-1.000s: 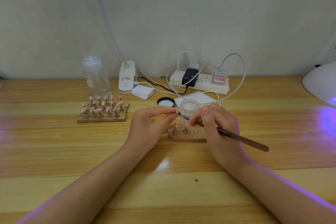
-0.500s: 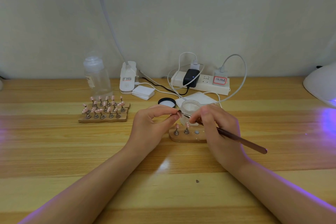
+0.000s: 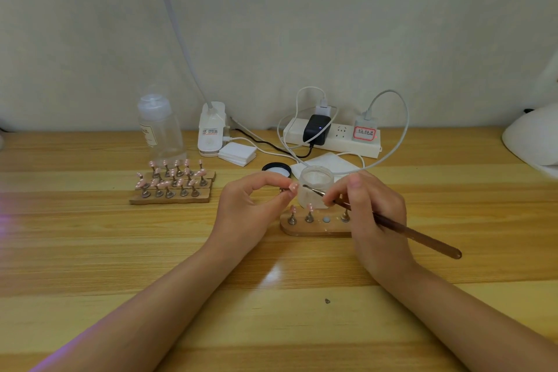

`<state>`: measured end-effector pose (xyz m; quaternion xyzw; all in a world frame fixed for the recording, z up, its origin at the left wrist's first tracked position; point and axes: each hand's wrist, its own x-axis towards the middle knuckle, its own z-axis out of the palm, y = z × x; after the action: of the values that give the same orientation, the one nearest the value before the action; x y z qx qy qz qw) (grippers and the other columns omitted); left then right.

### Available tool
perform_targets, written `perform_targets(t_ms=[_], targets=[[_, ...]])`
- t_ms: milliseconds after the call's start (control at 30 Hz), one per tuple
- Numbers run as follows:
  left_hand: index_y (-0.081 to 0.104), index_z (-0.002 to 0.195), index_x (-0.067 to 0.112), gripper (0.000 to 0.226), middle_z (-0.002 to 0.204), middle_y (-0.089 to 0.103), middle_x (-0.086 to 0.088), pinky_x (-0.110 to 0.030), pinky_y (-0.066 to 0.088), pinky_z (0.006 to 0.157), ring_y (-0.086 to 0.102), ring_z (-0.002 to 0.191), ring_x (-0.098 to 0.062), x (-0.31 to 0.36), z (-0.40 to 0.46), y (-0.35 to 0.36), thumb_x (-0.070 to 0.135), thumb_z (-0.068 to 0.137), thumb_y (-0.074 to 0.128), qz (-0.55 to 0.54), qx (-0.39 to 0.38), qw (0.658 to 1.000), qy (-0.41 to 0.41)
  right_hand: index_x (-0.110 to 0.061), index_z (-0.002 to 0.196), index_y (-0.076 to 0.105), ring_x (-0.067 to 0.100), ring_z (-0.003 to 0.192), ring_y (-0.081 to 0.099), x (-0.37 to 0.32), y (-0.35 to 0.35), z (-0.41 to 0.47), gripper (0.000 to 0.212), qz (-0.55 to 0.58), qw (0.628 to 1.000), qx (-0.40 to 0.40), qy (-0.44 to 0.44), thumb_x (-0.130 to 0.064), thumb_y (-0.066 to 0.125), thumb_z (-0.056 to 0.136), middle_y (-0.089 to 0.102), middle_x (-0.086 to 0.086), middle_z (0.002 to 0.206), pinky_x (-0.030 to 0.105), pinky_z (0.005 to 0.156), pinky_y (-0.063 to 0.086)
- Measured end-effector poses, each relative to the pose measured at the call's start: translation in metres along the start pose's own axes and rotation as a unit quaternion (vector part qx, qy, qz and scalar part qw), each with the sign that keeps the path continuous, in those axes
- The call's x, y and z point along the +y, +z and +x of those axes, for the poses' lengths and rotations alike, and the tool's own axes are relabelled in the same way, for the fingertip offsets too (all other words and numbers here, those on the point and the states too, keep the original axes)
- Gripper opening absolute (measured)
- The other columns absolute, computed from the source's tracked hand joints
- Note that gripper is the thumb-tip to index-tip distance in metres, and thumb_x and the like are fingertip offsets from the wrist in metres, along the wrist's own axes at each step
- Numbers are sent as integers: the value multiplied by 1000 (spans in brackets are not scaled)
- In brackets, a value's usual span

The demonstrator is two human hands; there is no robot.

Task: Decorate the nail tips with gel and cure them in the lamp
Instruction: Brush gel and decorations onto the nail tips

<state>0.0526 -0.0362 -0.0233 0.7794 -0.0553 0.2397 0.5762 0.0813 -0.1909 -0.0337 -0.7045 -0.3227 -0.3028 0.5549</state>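
My left hand [image 3: 250,208] pinches a small stand with a pink nail tip [image 3: 293,187] between thumb and forefinger, above the table. My right hand [image 3: 371,214] grips a brown brush [image 3: 416,235] like a pen, its metal tip pointing left at the nail tip, just short of it. Behind the brush stands an open frosted gel jar [image 3: 315,183]. Below lies a wooden holder [image 3: 314,226] with three nail stands and one bare magnet spot. The white curing lamp [image 3: 531,137] sits at the far right edge, glowing purple.
A wooden block [image 3: 172,195] with several pink nail tips sits left of centre. Behind are a clear bottle [image 3: 160,130], a desk lamp base [image 3: 211,133], white pads [image 3: 237,154], the jar's black lid [image 3: 276,168], a power strip [image 3: 332,136] with cables and a white wipe [image 3: 329,161].
The brush tip rose from near the holder up to the level of the nail tip in my left hand. My left hand has hardly moved.
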Motion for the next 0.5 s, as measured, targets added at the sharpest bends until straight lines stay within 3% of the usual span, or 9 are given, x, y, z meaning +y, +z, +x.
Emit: perform_targets(t_ms=[300, 500], targets=[[69, 74, 25, 17, 81, 67, 12, 0, 40, 68, 58, 82, 9, 0, 0, 0, 9, 74, 72, 13, 5, 1000, -8, -10, 72, 64, 10, 72, 56, 3, 5, 0, 40, -34, 999, -41, 1, -27, 35, 94, 61, -7, 69, 30, 69, 44], [70, 76, 25, 15, 81, 68, 10, -1, 39, 72, 59, 83, 6, -3, 0, -1, 10, 74, 72, 25, 4, 1000, -10, -9, 62, 63, 5, 64, 53, 1, 3, -3, 47, -35, 998, -48, -26, -24, 32, 94, 60, -3, 60, 24, 70, 40]])
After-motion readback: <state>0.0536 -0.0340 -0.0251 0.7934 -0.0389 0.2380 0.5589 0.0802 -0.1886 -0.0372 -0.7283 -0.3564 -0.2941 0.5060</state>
